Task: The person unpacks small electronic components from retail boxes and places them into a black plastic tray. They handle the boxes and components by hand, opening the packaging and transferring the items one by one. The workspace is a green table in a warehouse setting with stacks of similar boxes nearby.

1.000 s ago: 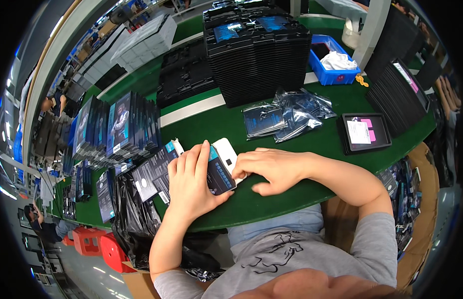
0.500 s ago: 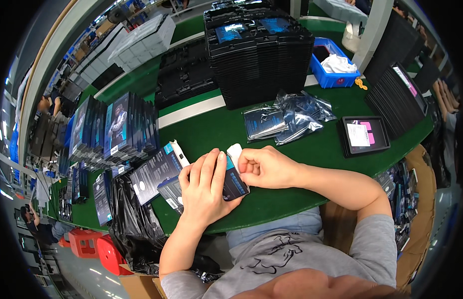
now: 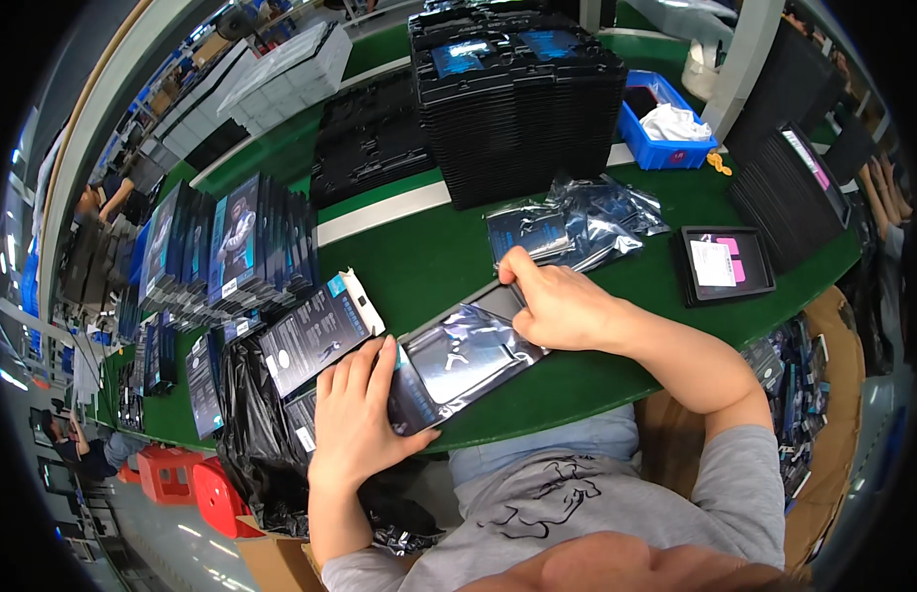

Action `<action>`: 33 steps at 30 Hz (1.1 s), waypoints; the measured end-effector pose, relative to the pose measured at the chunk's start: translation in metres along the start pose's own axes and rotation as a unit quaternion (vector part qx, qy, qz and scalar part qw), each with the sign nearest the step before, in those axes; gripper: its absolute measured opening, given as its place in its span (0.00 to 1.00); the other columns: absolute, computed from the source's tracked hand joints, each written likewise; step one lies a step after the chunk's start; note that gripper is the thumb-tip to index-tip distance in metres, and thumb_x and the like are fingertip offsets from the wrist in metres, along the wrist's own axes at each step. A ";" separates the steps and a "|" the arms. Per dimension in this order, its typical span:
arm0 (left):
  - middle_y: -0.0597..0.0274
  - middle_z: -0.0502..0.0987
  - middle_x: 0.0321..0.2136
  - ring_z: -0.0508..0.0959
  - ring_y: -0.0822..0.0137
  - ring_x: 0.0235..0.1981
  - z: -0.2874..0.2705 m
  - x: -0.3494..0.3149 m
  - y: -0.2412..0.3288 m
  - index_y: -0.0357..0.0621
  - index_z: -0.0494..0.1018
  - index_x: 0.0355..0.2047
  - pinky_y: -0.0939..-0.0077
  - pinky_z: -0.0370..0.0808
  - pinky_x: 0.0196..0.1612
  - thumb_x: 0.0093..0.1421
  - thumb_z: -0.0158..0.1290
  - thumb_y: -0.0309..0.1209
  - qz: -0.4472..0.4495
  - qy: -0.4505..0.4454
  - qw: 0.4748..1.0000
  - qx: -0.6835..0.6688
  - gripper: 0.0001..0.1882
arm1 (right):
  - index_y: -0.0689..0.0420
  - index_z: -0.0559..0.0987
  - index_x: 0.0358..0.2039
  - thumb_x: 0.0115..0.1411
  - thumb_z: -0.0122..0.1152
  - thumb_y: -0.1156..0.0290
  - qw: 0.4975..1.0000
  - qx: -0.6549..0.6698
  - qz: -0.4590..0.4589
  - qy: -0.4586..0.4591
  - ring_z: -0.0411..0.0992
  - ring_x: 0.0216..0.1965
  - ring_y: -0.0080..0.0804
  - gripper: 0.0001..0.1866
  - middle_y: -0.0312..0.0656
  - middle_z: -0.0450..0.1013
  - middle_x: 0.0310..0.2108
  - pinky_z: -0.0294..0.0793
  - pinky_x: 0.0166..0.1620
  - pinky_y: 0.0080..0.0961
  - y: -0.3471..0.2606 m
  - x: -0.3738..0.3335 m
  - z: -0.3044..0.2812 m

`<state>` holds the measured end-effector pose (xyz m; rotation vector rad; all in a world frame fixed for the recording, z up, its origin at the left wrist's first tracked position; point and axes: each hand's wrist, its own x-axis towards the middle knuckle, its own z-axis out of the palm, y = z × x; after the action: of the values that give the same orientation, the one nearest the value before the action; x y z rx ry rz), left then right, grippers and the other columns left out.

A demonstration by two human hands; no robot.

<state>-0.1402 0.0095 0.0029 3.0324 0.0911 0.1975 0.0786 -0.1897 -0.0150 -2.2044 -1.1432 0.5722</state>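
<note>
My left hand [image 3: 355,419] is closed over a dark printed box [image 3: 412,395], pressing it on the green table with the fingers on top and the thumb at the near edge. Out of the box's right end sticks a grey tray [image 3: 501,300], and a shiny clear-wrapped flat piece [image 3: 463,360] lies in it. My right hand [image 3: 567,304] grips the tray's far right end with curled fingers. Beyond my left hand rests another printed box [image 3: 318,331], its end flap open. Part of the held box is hidden under my left hand.
Upright printed boxes [image 3: 236,242] stand at the left. Behind are tall stacked black trays [image 3: 518,118], clear-bagged packs [image 3: 602,222] and a blue bin [image 3: 668,153]. At right lies a black tray with a pink-marked insert [image 3: 725,264]. A black plastic bag [image 3: 261,444] hangs over the left edge.
My right hand has moved right and away from my left, and the tray with the wrapped piece now extends out of the box. My left hand and the box have shifted left.
</note>
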 end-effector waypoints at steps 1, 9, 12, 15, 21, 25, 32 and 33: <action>0.51 0.70 0.57 0.70 0.49 0.56 -0.003 -0.008 -0.007 0.35 0.62 0.64 0.57 0.63 0.59 0.27 0.75 0.47 -0.001 -0.027 1.000 -0.015 0.62 | 0.64 0.63 0.48 0.53 0.57 0.74 1.000 -0.018 0.002 -0.025 0.77 0.38 0.63 0.23 0.61 0.77 0.32 0.75 0.44 0.51 -0.001 -0.002 -0.002; 0.45 0.68 0.60 0.68 0.43 0.58 -0.026 -0.039 -0.040 0.34 0.60 0.66 0.54 0.64 0.61 0.29 0.75 0.48 -0.071 -0.052 0.996 -0.008 0.64 | 0.60 0.73 0.46 0.62 0.61 0.55 0.977 -0.214 0.018 -0.016 0.78 0.36 0.57 0.22 0.53 0.80 0.34 0.75 0.40 0.50 -0.001 -0.019 -0.020; 0.43 0.64 0.63 0.66 0.42 0.63 -0.024 -0.027 -0.052 0.35 0.58 0.68 0.55 0.64 0.65 0.30 0.75 0.46 -0.082 0.007 0.996 -0.023 0.65 | 0.58 0.76 0.45 0.60 0.61 0.43 0.973 -0.228 -0.031 0.008 0.78 0.40 0.53 0.29 0.50 0.78 0.40 0.75 0.42 0.46 -0.009 -0.023 -0.016; 0.46 0.64 0.62 0.65 0.44 0.63 -0.018 -0.001 -0.059 0.37 0.58 0.68 0.56 0.66 0.64 0.32 0.76 0.42 -0.065 0.051 0.996 -0.036 0.63 | 0.58 0.77 0.41 0.60 0.63 0.47 0.970 -0.234 -0.067 0.022 0.77 0.40 0.52 0.24 0.47 0.77 0.39 0.75 0.42 0.44 -0.005 -0.023 -0.006; 0.48 0.66 0.61 0.67 0.47 0.61 -0.007 0.046 -0.085 0.40 0.59 0.68 0.56 0.66 0.64 0.37 0.74 0.50 -0.080 -0.028 0.996 0.010 0.60 | 0.59 0.77 0.37 0.65 0.59 0.62 0.969 -0.194 -0.126 0.083 0.77 0.33 0.49 0.12 0.47 0.76 0.32 0.76 0.36 0.41 0.011 -0.014 -0.002; 0.47 0.65 0.61 0.67 0.46 0.61 0.003 0.047 -0.093 0.44 0.55 0.70 0.56 0.65 0.65 0.35 0.74 0.49 -0.064 -0.054 0.996 0.017 0.63 | 0.61 0.73 0.40 0.70 0.52 0.67 0.978 0.196 -0.035 0.063 0.74 0.20 0.35 0.10 0.46 0.74 0.24 0.73 0.26 0.33 0.002 -0.010 -0.023; 0.45 0.67 0.57 0.67 0.43 0.59 0.002 0.049 -0.087 0.46 0.54 0.70 0.55 0.66 0.63 0.34 0.74 0.44 -0.102 -0.067 0.992 -0.034 0.63 | 0.61 0.75 0.43 0.70 0.53 0.69 0.949 0.193 0.061 0.243 0.74 0.24 0.26 0.09 0.41 0.73 0.26 0.75 0.26 0.26 0.027 0.007 -0.056; 0.45 0.67 0.56 0.68 0.43 0.59 0.001 0.047 -0.086 0.46 0.55 0.70 0.55 0.66 0.63 0.34 0.74 0.43 -0.101 -0.052 0.993 -0.021 0.62 | 0.61 0.76 0.43 0.68 0.55 0.69 0.952 0.162 0.093 0.242 0.76 0.28 0.30 0.09 0.43 0.74 0.29 0.77 0.30 0.29 0.025 0.008 -0.058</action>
<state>-0.0985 0.0978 -0.0017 2.9588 0.3767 0.0243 0.1323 -0.2120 0.0105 -2.0148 -0.5479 0.2445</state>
